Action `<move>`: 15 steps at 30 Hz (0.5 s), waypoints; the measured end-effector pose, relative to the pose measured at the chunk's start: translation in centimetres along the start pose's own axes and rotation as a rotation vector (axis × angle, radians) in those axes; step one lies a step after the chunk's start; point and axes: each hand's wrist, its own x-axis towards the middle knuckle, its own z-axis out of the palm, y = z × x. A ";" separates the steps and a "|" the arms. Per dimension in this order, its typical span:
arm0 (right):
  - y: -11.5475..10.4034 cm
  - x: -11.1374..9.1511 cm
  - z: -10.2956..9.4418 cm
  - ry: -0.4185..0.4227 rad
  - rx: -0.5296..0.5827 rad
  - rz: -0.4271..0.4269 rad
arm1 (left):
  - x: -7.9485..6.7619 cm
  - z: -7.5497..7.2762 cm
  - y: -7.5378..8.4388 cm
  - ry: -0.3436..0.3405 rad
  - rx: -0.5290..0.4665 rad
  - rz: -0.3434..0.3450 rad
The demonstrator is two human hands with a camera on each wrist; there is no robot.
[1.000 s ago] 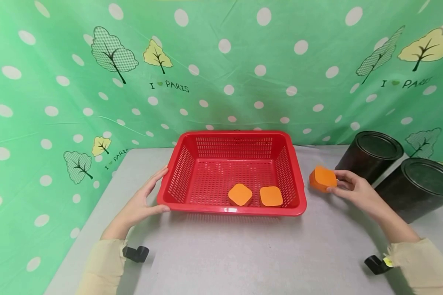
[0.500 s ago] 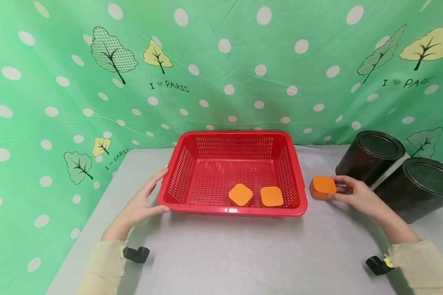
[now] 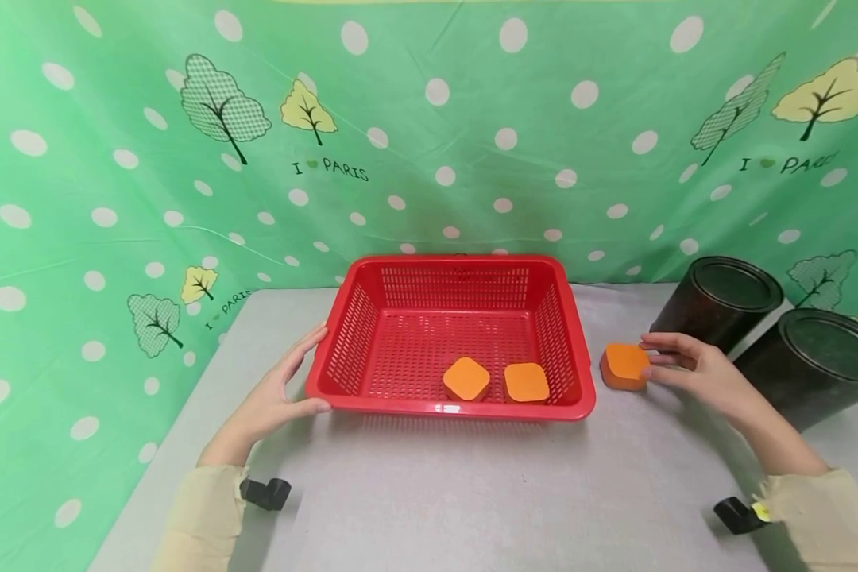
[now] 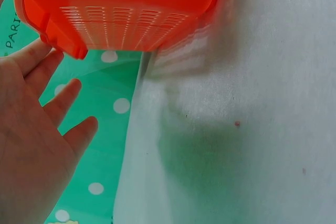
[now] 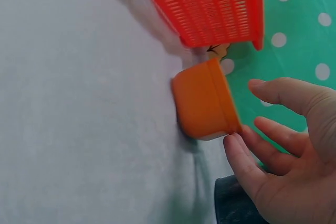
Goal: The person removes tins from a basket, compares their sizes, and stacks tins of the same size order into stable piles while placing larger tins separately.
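My left hand point(image 3: 275, 397) touches the left end of the red plastic basket point(image 3: 449, 408), its fingers fairly straight along the rim. The thumb lies near the basket's front left corner. In the left wrist view the fingertips meet the basket's end point(image 4: 131, 3). An orange rounded-square box point(image 3: 625, 365) stands on the table right of the basket. Beside it is my right hand point(image 3: 701, 377), fingers spread and loosely bent. The right wrist view shows the lower fingertips right at the rim of the orange box point(image 5: 202, 100), with the upper finger apart from it.
Two similar orange boxes, one turned like a diamond point(image 3: 465, 379) and one squarer point(image 3: 527, 382), sit at the basket's front right. Two dark cylindrical cans point(image 3: 718, 302) stand just beyond my right hand. A green dotted cloth point(image 3: 429, 143) hangs behind the grey table point(image 3: 429, 492).
My right hand has lowered the orange box onto the table, let go and drawn slightly right. The left hand and basket have stayed in place.
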 end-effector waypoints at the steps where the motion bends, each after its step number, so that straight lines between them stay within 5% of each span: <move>1: -0.1 0.0 -0.1 0.005 0.016 -0.008 | 0.0 0.0 0.0 0.000 0.000 0.000; 15: -2.0 -0.2 -0.8 0.050 0.163 -0.132 | 0.1 0.1 0.0 0.002 -0.001 0.003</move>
